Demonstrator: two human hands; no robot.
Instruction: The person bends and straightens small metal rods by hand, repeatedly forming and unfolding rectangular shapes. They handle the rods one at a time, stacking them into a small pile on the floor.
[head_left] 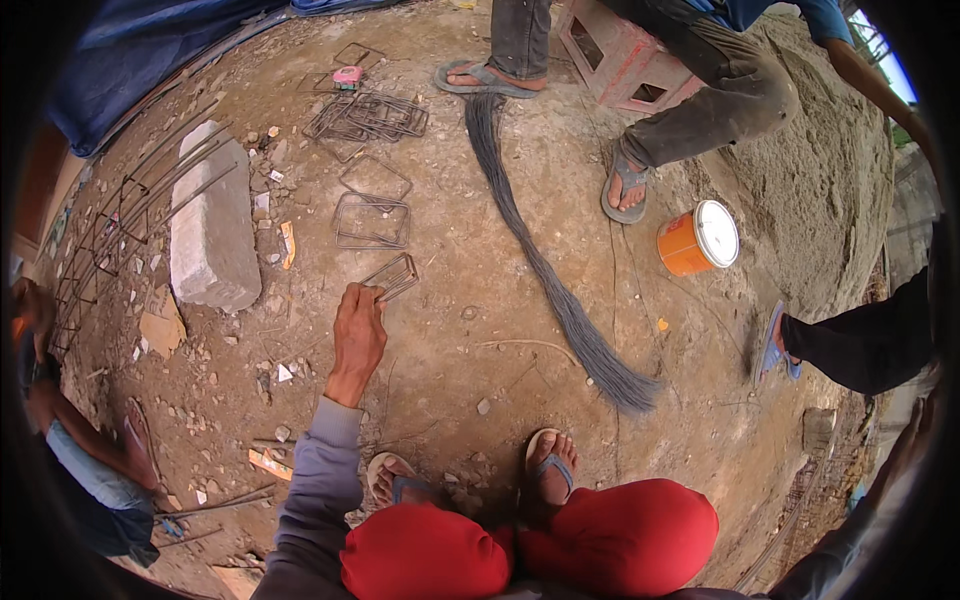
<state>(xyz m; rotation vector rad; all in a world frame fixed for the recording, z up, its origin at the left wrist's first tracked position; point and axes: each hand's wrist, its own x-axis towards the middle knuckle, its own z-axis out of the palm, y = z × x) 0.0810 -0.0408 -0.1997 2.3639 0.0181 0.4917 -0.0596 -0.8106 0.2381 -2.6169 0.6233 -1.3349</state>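
Observation:
My left hand (358,335) reaches forward and pinches the near end of a few narrow rectangular steel stirrups (398,278) just above the dirt. Beyond it, more bent-wire stirrups (372,222) lie flat on the ground, and a tangled pile of stirrups (375,118) lies farther off. To the right stretches a long bundle of grey tie wire (545,270), its far end by another person's sandal. What seems to be my right hand (908,450) is at the dim right rim, its arm rising from the lower right; its fingers do not show clearly.
A concrete block (208,225) stands left beside a rebar cage (110,235). An orange bucket with a white lid (697,238) lies right. Another person sits on a red crate (625,60) before a sand heap (820,160). Other people crouch at the left and right rims.

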